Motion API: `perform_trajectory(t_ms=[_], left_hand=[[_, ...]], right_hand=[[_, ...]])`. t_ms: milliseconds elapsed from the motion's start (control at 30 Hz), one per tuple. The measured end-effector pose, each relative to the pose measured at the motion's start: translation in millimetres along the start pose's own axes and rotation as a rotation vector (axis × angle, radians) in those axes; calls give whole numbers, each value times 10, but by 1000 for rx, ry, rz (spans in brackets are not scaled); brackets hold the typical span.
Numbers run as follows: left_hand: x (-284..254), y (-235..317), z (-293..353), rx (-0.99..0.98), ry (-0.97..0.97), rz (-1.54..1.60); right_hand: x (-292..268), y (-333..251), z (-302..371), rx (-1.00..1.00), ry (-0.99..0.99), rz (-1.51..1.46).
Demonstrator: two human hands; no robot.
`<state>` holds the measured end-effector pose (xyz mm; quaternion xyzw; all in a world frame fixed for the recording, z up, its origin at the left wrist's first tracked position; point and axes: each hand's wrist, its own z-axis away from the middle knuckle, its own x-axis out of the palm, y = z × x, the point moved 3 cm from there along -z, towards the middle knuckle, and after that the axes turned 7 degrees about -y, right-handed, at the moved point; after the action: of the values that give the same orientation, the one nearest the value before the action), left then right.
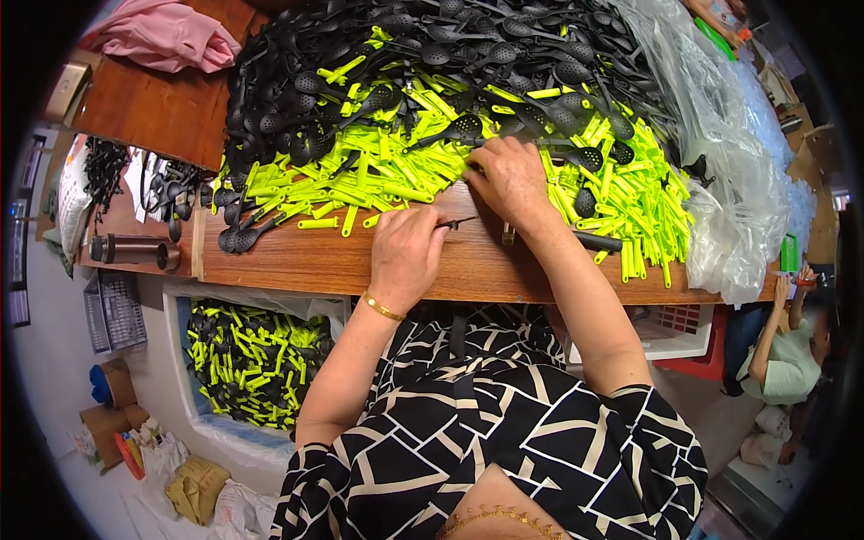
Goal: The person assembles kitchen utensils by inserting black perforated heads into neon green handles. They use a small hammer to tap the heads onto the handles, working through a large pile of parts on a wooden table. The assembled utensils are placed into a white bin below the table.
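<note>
My left hand [407, 252] is closed above the wooden table [351, 274], near its front edge. A thin, dark, short-stemmed piece [457, 222] sticks out from between its thumb and fingers; its kind is too small to tell. Farther forward, my right hand [513, 184] curls its fingers down at the edge of the pile, and whatever they hold is hidden. Lime-green handles [378, 166] lie heaped on both sides of that hand. Just beyond it rests a black slotted spoon [461, 129] among the handles.
A large heap of black slotted spoons [432, 54] fills the table's far side. Clear plastic sheeting [733, 216] hangs at the right. Below left stands a white bin [184, 360] of green-handled black pieces. A brown metal flask [135, 250] lies at left. Another person [783, 360] sits far right.
</note>
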<state>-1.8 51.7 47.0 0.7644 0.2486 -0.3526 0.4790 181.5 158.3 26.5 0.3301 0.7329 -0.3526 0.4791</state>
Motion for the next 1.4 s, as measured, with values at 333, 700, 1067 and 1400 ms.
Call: perform_trajectory(t_ms=[333, 700, 1067, 1400], left_hand=[[272, -444, 277, -499, -87, 886], [366, -614, 300, -440, 20, 1053], [311, -538, 317, -483, -58, 1007], [194, -353, 403, -367, -45, 599]], right_hand=[[-25, 67, 3, -78, -82, 70], [36, -69, -414, -47, -329, 27], [-262, 88, -119, -99, 46, -181], [-521, -490, 167, -308, -412, -394]])
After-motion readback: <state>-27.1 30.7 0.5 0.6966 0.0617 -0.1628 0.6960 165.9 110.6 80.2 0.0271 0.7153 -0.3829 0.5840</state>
